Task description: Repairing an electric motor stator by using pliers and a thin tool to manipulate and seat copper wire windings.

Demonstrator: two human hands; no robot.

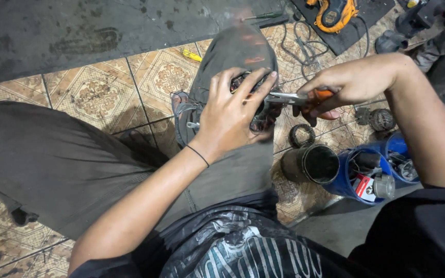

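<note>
Sitting on a patterned tile floor with grey trousers drawn up, working on a small motor part propped on the raised knee. Left hand wrapping over the part, grip clenched around it, fingers spread across the top, so most of the part staying hidden and the amount done hard to judge; seemingly mid-job, with the part not yet set down and the tool engaged. Right hand grasping the orange handles of pliers, grip closed on them, metal nose pointing left and touching the part. Further right, loose pieces lying on the floor: a dark ring, a metal tube, blue tubs of odds and ends, a gear-like piece.
</note>
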